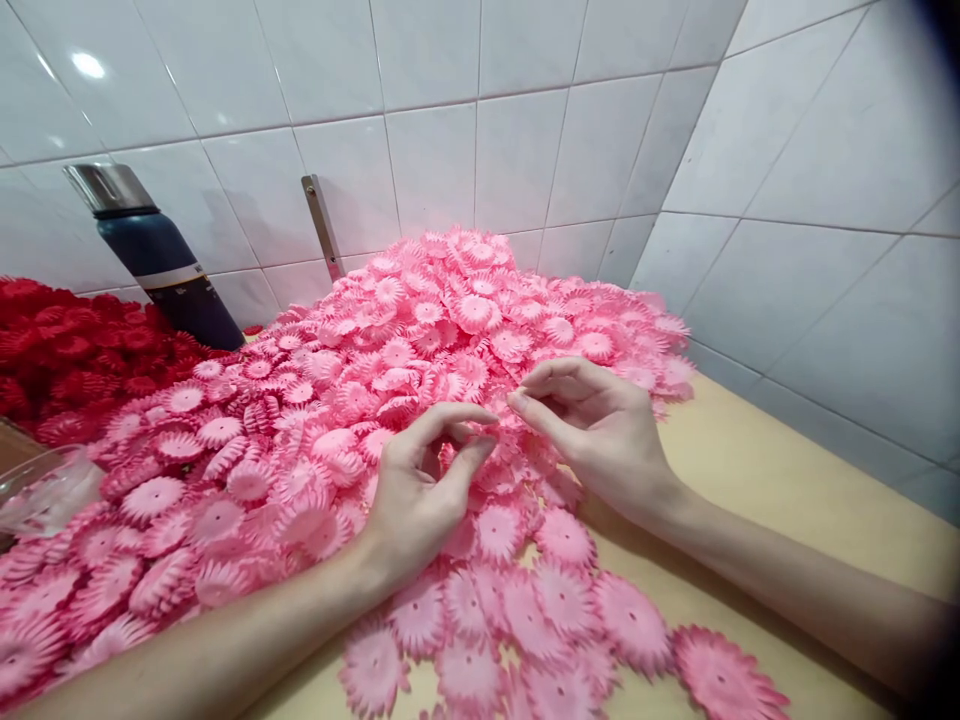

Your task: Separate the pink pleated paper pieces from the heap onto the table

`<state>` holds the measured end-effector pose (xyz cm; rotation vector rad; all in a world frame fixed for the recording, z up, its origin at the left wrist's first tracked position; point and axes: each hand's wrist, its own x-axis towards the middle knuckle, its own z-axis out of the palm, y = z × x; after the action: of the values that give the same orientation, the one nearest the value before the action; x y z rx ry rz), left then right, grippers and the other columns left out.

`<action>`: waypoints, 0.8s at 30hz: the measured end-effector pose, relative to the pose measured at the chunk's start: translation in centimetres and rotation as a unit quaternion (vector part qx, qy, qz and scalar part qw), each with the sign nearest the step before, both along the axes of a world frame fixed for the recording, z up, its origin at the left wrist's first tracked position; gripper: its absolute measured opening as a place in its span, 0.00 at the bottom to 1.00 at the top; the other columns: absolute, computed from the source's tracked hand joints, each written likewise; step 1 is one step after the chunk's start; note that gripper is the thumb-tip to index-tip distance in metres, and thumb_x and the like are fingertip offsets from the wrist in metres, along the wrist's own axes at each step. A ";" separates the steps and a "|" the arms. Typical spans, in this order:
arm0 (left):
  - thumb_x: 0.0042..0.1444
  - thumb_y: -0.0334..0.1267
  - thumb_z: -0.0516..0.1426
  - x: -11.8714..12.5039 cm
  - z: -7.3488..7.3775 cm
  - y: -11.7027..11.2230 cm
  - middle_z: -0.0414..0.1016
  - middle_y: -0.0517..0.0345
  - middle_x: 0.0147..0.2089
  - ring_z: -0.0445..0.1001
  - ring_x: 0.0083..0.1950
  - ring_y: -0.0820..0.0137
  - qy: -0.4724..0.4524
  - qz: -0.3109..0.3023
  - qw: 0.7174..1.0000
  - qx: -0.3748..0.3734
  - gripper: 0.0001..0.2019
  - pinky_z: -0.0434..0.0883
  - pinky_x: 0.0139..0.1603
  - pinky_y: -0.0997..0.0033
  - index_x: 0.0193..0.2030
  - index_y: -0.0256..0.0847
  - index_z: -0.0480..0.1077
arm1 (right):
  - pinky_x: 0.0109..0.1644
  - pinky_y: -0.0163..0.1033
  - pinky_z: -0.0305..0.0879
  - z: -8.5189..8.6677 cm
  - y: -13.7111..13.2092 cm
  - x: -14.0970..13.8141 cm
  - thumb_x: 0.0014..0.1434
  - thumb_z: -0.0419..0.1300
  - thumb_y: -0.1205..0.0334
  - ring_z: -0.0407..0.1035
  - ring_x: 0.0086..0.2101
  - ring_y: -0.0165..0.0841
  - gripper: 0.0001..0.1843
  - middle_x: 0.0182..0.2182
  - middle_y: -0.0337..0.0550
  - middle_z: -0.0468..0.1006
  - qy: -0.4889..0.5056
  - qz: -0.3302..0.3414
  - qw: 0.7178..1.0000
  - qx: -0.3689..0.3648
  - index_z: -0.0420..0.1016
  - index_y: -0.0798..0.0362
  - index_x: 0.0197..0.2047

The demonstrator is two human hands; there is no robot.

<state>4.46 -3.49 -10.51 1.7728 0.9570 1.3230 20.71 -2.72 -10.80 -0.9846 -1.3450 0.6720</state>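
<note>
A big heap of pink flower-shaped pieces (450,330) covers the tabletop against the tiled wall. My left hand (420,490) rests on the heap with its fingers curled, and its thumb and forefinger close round a pink flower piece (450,457). My right hand (600,425) hovers just to the right, finger and thumb pinched together at the tips, almost touching the left forefinger. What the right pinch holds is too small to make out. Loose pink flowers (525,620) lie flat under my wrists.
A heap of red flower pieces (67,350) lies at the left. Behind it stands a dark blue flask with a steel cap (161,260). A metal bracket (322,225) is fixed to the tiled wall. Bare wooden tabletop (757,470) shows at the right. A clear plastic bag (37,490) sits at the left edge.
</note>
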 end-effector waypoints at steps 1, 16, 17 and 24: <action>0.56 0.31 0.59 0.0 0.0 0.1 0.76 0.59 0.34 0.72 0.36 0.72 0.005 -0.011 1.000 -0.007 0.06 0.69 0.37 0.73 0.40 0.42 0.74 | 0.40 0.41 0.72 -0.1 0.0 0.1 0.52 0.66 0.61 0.73 0.34 0.34 0.07 0.31 0.41 0.76 -0.008 0.014 1.000 0.005 0.73 0.51 0.34; 0.50 0.37 0.64 -0.2 -0.5 0.8 0.67 0.63 0.28 0.65 0.30 0.76 -0.018 -0.008 0.997 -0.070 0.10 0.64 0.31 0.76 0.29 0.38 0.66 | 0.34 0.38 0.76 -0.6 0.0 0.1 0.49 0.68 0.63 0.77 0.33 0.36 0.09 0.32 0.44 0.82 -0.025 0.014 0.999 -0.033 0.77 0.52 0.36; 0.51 0.37 0.64 -0.2 -0.5 0.9 0.66 0.64 0.28 0.64 0.29 0.76 -0.018 -0.003 0.997 -0.069 0.10 0.63 0.31 0.76 0.29 0.38 0.65 | 0.34 0.38 0.76 -0.6 -0.1 0.0 0.50 0.67 0.64 0.77 0.33 0.36 0.08 0.32 0.44 0.82 -0.031 0.002 0.999 -0.028 0.77 0.52 0.36; 0.53 0.35 0.62 -0.1 -0.5 0.1 0.64 0.64 0.29 0.63 0.30 0.75 -0.012 -0.009 0.997 -0.071 0.08 0.62 0.31 0.75 0.33 0.40 0.64 | 0.40 0.44 0.76 -0.3 0.3 0.9 0.52 0.65 0.65 0.76 0.35 0.37 0.06 0.34 0.43 0.81 -0.080 -0.025 0.995 0.051 0.78 0.49 0.36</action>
<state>4.31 -3.36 -10.98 1.6499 0.9950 1.2317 21.62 -2.39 -11.06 -1.0019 -1.4749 0.4906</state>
